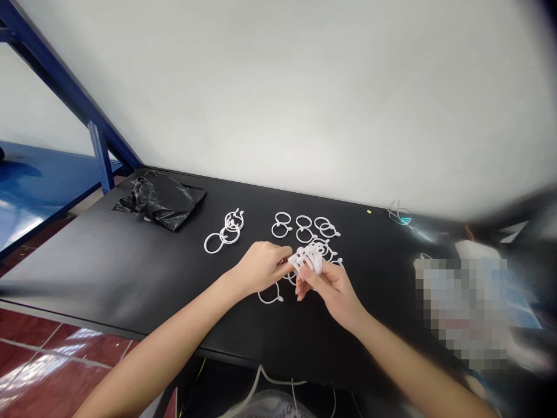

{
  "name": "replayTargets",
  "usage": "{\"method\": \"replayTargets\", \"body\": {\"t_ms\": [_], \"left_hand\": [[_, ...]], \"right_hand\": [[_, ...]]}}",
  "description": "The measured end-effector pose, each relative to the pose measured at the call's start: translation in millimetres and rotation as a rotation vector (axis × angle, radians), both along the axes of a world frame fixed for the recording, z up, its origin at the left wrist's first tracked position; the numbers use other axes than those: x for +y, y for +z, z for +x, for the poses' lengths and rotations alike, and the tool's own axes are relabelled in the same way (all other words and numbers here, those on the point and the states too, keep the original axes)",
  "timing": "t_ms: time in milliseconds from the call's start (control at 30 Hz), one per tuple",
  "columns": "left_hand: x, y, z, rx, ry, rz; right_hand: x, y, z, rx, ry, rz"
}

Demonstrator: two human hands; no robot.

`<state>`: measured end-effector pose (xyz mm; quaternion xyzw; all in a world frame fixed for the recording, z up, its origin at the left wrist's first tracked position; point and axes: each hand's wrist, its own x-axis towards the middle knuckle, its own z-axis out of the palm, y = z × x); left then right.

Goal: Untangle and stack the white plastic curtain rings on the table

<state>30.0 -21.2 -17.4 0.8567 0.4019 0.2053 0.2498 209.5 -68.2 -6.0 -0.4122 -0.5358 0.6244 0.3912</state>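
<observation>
Right grip (331, 287) closed round a bunch of white rings (310, 258), just above the worktop (108, 261) | my left grip (261, 267) pinching the bunch's left edge | single ring (270, 297) lying under my hands | loose rings (304, 229) beyond | black bag (161, 200) far left

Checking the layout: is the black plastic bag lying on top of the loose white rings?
No, the black plastic bag lies off to the left, clear of the loose white rings.
</observation>
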Motion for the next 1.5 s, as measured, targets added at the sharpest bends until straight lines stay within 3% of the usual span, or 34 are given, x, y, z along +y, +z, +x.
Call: {"method": "replayTargets", "body": {"t_ms": [100,200,367,567,667,767,900,967,1067,1167,1267,1400,1500], "left_hand": [[0.2,-4.7,0.7,0.052,-0.062,0.138],[-1.2,-9.6,2.2,0.069,-0.114,0.165],[-5.9,-9.5,3.0,-0.092,-0.152,0.047],[-7.8,-1.9,3.2,-0.253,-0.174,-0.158],[-6.3,0.5,3.7,-0.29,-0.125,-0.168],[-5.6,4.5,5.6,-0.431,-0.125,-0.21],[-7.8,8.3,10.3,-0.629,-0.223,-0.49],[-8.4,7.2,12.3,-0.654,-0.172,-0.542],[-4.2,5.8,9.9,-0.617,-0.089,-0.449],[9.1,11.9,-8.7,-0.451,-0.001,-0.285],[29.7,26.0,-48.7,-0.226,0.111,-0.165],[54.6,40.7,-106.5,0.012,0.151,-0.297],[63.7,40.4,-128.5,0.11,0.206,-0.388]], "right_hand": [[2.2,1.8,0.9,0.007,0.013,-0.004],[0.9,0.1,-1.2,0.024,0.05,-0.028],[-9.8,-9.4,-4.3,-0.036,-0.054,0.151],[-11.2,-8.6,1.1,-0.047,-0.042,0.263],[-3.4,-3.9,3.0,-0.064,0.015,0.197],[3.7,-0.2,4.0,0.003,0.157,0.033],[8.7,1.9,3.9,0.195,0.305,-0.171],[9.7,2.8,2.0,0.235,0.269,-0.189],[10.6,4.6,-3.0,0.231,0.092,-0.157],[12.9,6.4,-4.0,0.161,-0.126,-0.076],[15.7,6.6,5.3,0.057,-0.269,0.025],[16.5,1.8,22.0,-0.032,-0.302,0.004],[15.6,-2.0,25.9,-0.065,-0.271,-0.016]]}}
